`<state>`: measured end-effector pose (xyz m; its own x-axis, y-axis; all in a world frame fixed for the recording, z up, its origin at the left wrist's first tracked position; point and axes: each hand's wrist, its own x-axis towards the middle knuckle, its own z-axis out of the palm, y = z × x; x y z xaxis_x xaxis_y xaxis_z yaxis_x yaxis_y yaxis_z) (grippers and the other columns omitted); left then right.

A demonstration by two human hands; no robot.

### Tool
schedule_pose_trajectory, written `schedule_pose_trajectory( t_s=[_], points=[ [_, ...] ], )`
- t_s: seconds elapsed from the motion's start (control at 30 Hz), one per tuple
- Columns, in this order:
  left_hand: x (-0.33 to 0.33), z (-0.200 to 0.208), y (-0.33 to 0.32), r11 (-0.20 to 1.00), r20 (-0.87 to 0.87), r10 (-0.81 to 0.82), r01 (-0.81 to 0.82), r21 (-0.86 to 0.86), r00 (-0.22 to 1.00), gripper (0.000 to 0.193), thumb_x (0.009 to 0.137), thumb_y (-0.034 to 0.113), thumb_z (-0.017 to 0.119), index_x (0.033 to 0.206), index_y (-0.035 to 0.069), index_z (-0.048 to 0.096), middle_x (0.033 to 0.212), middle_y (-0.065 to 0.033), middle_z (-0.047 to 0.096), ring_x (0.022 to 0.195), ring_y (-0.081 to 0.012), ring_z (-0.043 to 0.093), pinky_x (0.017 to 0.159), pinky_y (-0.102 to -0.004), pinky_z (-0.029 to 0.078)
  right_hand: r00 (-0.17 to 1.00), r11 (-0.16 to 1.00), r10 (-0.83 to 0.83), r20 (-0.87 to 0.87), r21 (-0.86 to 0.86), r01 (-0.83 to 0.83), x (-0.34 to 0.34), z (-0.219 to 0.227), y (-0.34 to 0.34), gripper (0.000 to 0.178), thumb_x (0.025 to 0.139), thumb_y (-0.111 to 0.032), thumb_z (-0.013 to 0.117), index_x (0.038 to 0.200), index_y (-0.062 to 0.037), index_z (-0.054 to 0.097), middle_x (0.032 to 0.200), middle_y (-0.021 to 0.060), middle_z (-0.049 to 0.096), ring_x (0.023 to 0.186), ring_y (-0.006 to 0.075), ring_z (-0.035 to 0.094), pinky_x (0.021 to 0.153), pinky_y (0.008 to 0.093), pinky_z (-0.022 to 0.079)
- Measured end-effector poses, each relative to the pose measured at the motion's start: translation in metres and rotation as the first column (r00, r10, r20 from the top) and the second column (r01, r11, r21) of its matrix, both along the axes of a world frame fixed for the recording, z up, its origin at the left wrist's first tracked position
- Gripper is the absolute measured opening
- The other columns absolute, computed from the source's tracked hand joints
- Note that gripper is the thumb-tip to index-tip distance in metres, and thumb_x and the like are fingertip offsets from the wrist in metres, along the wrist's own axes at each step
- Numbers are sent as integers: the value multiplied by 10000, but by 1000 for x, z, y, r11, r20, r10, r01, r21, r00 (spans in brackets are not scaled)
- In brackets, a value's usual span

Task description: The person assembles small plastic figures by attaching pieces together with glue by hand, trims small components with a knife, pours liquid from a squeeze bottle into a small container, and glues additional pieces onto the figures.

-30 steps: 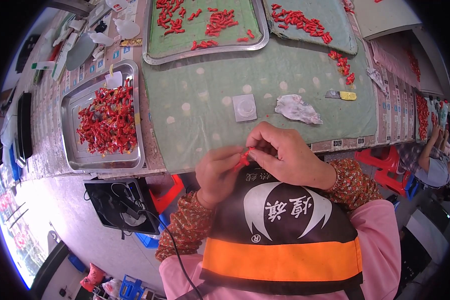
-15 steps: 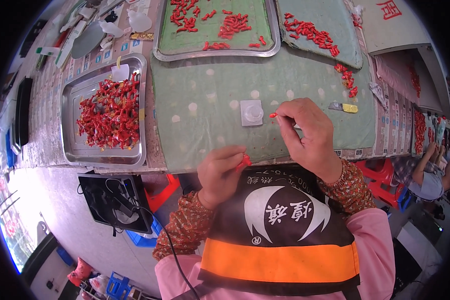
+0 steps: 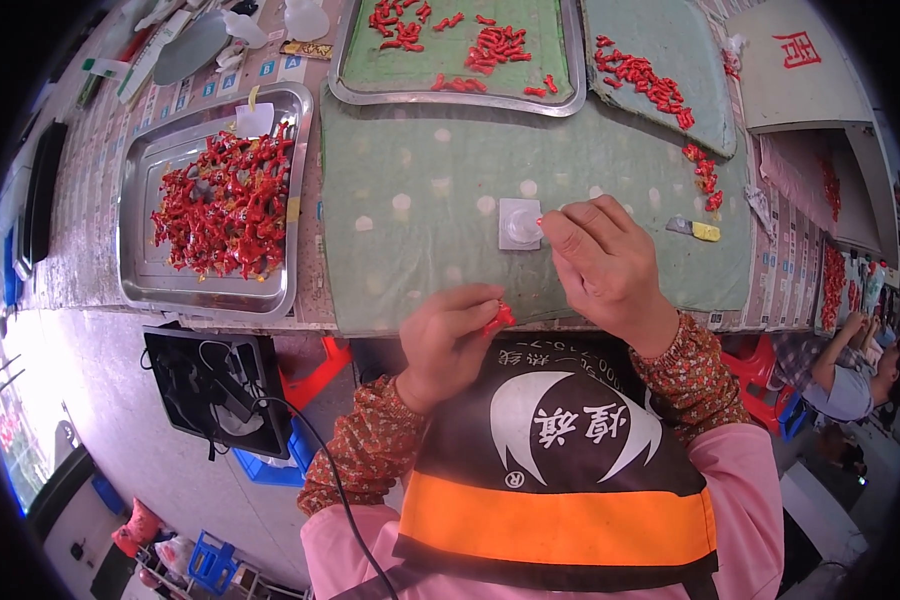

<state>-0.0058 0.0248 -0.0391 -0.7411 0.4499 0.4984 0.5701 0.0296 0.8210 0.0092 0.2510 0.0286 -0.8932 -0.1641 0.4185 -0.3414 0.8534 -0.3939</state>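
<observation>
My left hand is closed in a pinch at the table's near edge, holding a small glossy red figure-like piece; its exact kind is unclear. To its right, my right hand pinches a tiny red piece, mostly covered by the fingertips. That tip is right beside a round translucent cap-like dish, which sits on a small white square. Whether the piece touches the dish I cannot tell. Under both lies a green spotted cloth.
A metal tray heaped with glossy red pieces stands left. Another tray, green-lined, holds scattered red pieces at the back. A cloth-covered board carries more, beside a yellow-and-grey block. Another person sits far right.
My right hand has brought its tiny red piece left to the edge of the round dish. My left hand keeps its red piece nearly in place. The whole view has shifted slightly.
</observation>
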Motion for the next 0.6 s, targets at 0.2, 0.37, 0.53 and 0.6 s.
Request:
schedule_pose_trajectory(
  t_s=[0.2, 0.37, 0.53, 0.6],
  points=[
    [1, 0, 1, 1000, 16, 20, -20, 6, 1000, 326, 818, 6, 831, 1063, 66, 624, 1074, -159, 754, 891, -311, 743, 713, -349, 594, 998, 983, -14, 58, -181, 24, -1, 3, -3, 306, 762, 100, 736, 1035, -22, 675, 868, 128, 657, 748, 323, 629, 661, 404, 520],
    [-2, 0, 0, 1000, 2, -8, 8, -7, 1000, 299, 840, -26, 814, 1048, 55, 614, 1095, -167, 743, 919, -271, 747, 717, -309, 593, 998, 988, -57, 15, -142, 58, -6, 4, 0, 263, 783, 98, 734, 1008, -25, 673, 865, 120, 667, 737, 302, 633, 646, 392, 513],
    [-1, 0, 1, 1000, 3, 1, -1, -8, 1000, 307, 835, -27, 817, 1051, 57, 614, 1099, -166, 744, 922, -270, 746, 726, -309, 592, 999, 997, -46, -26, -56, 44, -4, 3, -3, 239, 801, 102, 725, 997, -23, 672, 869, 112, 670, 734, 270, 635, 623, 358, 506],
    [-1, 0, 1, 1000, 5, -2, 2, -4, 1000, 310, 834, -28, 817, 1053, 57, 614, 1101, -166, 744, 922, -270, 745, 730, -309, 592, 998, 982, -40, 55, -184, 50, -1, 4, -1, 204, 832, 97, 707, 998, -15, 671, 855, 75, 680, 698, 194, 631, 612, 319, 502]
  ],
)
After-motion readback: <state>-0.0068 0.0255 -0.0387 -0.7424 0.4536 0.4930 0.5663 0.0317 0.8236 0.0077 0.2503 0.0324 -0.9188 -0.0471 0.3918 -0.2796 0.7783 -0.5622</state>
